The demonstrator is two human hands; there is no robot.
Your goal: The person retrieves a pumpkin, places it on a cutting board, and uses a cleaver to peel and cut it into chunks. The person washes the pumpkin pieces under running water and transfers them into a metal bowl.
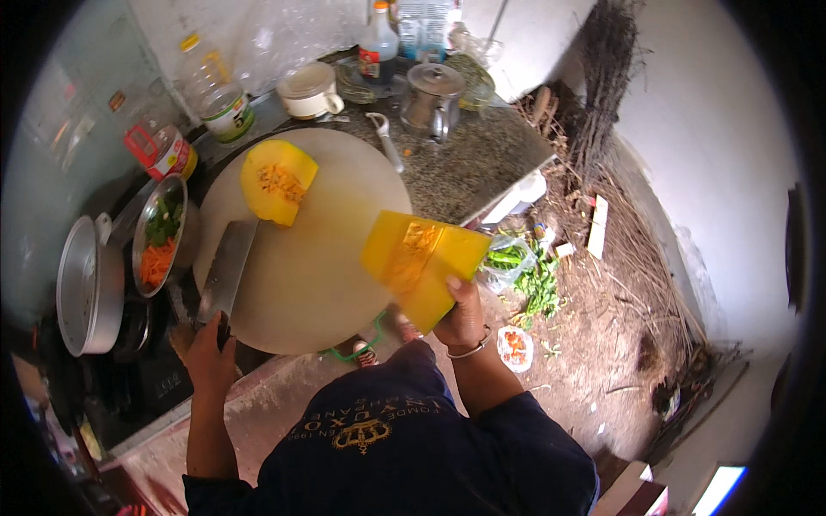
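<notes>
My right hand, with a bangle at the wrist, grips a large cut piece of pumpkin by its lower right side. Its hollow, stringy orange inside faces up, and it is held off the right edge of the round cutting board. My left hand is closed around the handle of a cleaver, whose broad blade lies over the board's left part. Another pumpkin piece, with seeds and pulp showing, rests at the back left of the board.
Left of the board stand a metal bowl of shredded carrot and green pieces and an aluminium pot. Behind are an oil bottle, a lidded mug, a peeler and a metal jug. Greens lie on the floor.
</notes>
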